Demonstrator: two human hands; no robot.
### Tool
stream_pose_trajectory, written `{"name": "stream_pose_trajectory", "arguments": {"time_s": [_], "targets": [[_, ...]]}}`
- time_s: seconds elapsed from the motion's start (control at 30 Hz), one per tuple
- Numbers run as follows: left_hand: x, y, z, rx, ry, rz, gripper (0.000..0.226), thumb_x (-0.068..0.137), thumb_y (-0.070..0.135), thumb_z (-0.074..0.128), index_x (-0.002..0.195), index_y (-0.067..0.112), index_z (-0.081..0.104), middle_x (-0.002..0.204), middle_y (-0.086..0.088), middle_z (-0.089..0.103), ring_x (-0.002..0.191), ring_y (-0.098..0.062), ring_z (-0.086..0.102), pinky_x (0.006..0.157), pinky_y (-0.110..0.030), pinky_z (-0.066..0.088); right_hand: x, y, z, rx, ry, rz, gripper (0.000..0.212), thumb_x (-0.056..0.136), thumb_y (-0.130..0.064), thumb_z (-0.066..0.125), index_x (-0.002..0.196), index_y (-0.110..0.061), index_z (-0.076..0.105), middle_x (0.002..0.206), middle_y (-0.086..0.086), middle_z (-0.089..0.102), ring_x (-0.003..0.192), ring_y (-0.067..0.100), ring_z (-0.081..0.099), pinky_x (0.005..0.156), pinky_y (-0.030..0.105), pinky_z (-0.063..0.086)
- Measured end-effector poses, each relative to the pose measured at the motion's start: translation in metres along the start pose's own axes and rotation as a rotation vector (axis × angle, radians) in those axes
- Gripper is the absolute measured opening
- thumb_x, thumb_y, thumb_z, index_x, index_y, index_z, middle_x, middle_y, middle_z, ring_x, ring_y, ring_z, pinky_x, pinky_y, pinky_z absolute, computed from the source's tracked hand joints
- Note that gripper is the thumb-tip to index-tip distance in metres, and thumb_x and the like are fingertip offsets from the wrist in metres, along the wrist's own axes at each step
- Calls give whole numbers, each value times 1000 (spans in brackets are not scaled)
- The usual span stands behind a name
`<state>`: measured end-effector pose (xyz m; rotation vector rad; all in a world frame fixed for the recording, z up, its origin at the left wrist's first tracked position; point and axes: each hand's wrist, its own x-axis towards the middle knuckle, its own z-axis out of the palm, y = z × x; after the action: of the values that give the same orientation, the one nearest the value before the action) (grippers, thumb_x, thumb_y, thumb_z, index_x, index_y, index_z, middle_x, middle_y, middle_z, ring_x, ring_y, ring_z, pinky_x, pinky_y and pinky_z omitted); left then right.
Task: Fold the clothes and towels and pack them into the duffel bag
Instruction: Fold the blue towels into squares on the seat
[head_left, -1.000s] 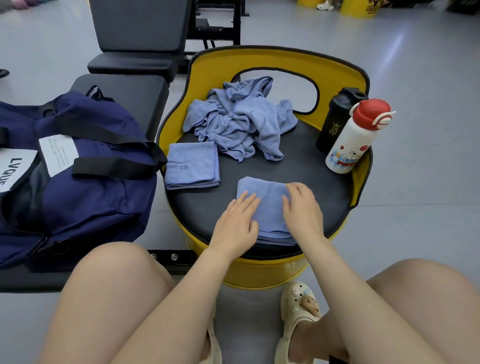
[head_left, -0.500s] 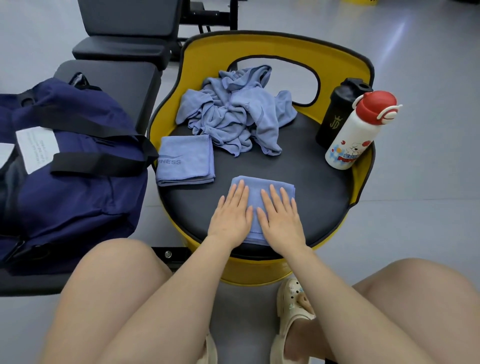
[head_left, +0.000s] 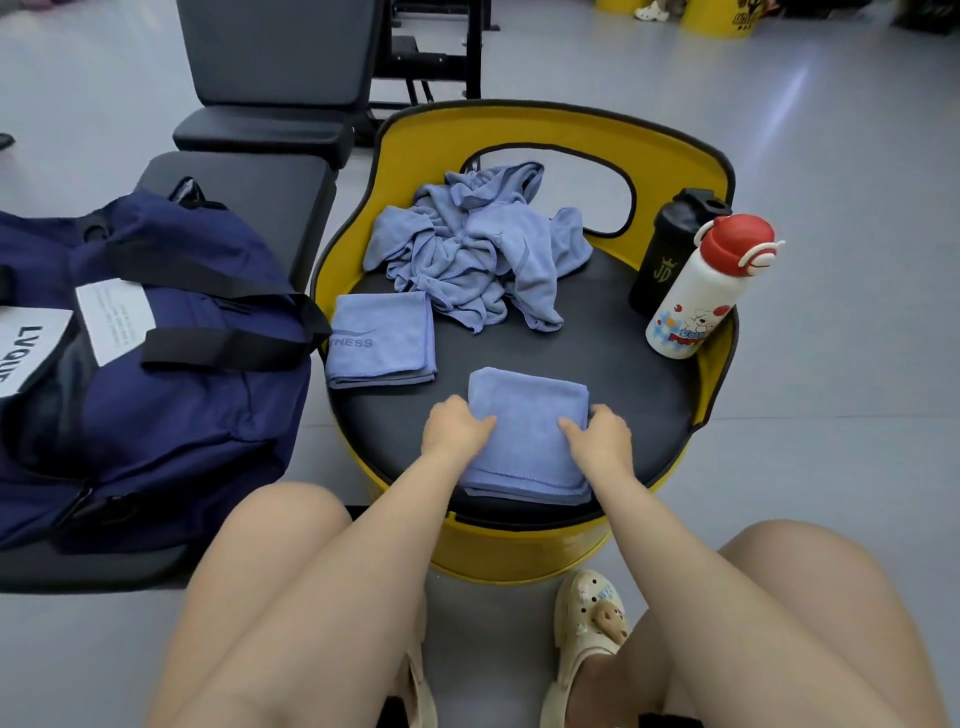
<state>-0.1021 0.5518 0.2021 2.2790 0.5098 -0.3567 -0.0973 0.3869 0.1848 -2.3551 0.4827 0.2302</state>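
Folded blue towel (head_left: 527, 415): lies flat on the stool seat (head_left: 613, 364), near edge. Left hand (head_left: 454, 428) pinches its left side, right hand (head_left: 600, 436) its right side, thumbs on top.

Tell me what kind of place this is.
Most likely a gym or fitness studio. Padded black workout benches stand on a smooth grey floor, a black shaker bottle sits on the yellow stool, and a folded towel bears lettering ending in "NESS", perhaps "fitness".
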Motion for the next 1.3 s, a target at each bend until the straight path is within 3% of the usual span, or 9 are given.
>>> {"name": "stream_pose_trajectory", "arguments": {"time_s": [0.07, 0.2, 0.33, 0.5, 0.67, 0.77, 0.93, 1.13, 1.3], "targets": [[2, 2, -6, -100, -66, -27, 21, 87, 22, 55, 72, 12, 46, 80, -4, 51, 72, -19, 49, 54, -26, 34, 4, -7, -1, 11, -80, 53, 38, 93, -28, 57, 119, 0, 54, 121, 18, 57, 110, 35, 54, 78, 34, 42], [2, 5, -17, -243, -104, -28, 13, 89, 21, 52, 94, 11, 46, 92, -2, 49, 82, -19, 46, 56, -23, 35, 7, -20, -3, 115, -124, 71, 28, 91, -21, 59, 109, 0, 61, 110, 14, 62, 88, 26, 53, 70, 30, 40], [9, 10, -40, -305, -74, 15, 16, 92, 23, 51, 105, 15, 46, 99, -1, 49, 88, -18, 47, 60, -22, 38, 12, -37, -1, 258, -150, 22, 18, 91, -18, 57, 104, -6, 57, 107, 10, 60, 95, 25, 55, 75, 31, 42], [27, 15, -71, -432, -42, 52, 18, 94, 23, 52, 109, 16, 45, 101, -4, 51, 91, -20, 50, 70, -25, 44, 23, -71, 11, 561, -244, 38, 30, 94, -14, 53, 122, -7, 47, 112, 5, 53, 100, 20, 52, 86, 32, 44], [55, 4, -97, -485, 145, 23, 15, 94, 21, 53, 104, 16, 42, 100, -6, 49, 79, -18, 48, 70, -31, 41, 46, -116, 22, 664, -290, -29, 23, 93, -19, 59, 112, -12, 47, 118, 8, 56, 111, 27, 56, 99, 46, 47], [70, 1, -108, -407, 249, 2, 13, 97, 20, 48, 108, 14, 46, 100, -7, 50, 72, -16, 47, 65, -30, 34, 61, -143, 34, 636, -284, -92, 23, 91, -20, 64, 107, -13, 49, 121, 10, 57, 111, 29, 56, 98, 48, 47], [94, -13, -121, -261, 387, -14, 37, 99, 17, 43, 135, 9, 39, 129, -15, 52, 116, -33, 50, 76, -27, 32, 76, -172, 62, 599, -227, -152, 24, 85, -21, 70, 103, -10, 58, 106, 7, 59, 101, 26, 58, 90, 41, 50], [116, -39, -125, -119, 435, -73, 41, 100, 19, 41, 140, 14, 33, 133, -16, 46, 117, -36, 48, 92, -43, 41, 78, -187, 95, 516, -267, -244, 20, 89, -22, 66, 101, -9, 58, 99, 5, 63, 94, 20, 58, 78, 32, 46], [125, -50, -115, -3, 478, -27, 42, 100, 16, 39, 141, 14, 30, 131, -16, 39, 110, -33, 48, 91, -42, 41, 78, -188, 101, 366, -240, -327, 22, 91, -26, 63, 106, -12, 55, 90, -4, 55, 85, 13, 51, 70, 24, 39]]}}
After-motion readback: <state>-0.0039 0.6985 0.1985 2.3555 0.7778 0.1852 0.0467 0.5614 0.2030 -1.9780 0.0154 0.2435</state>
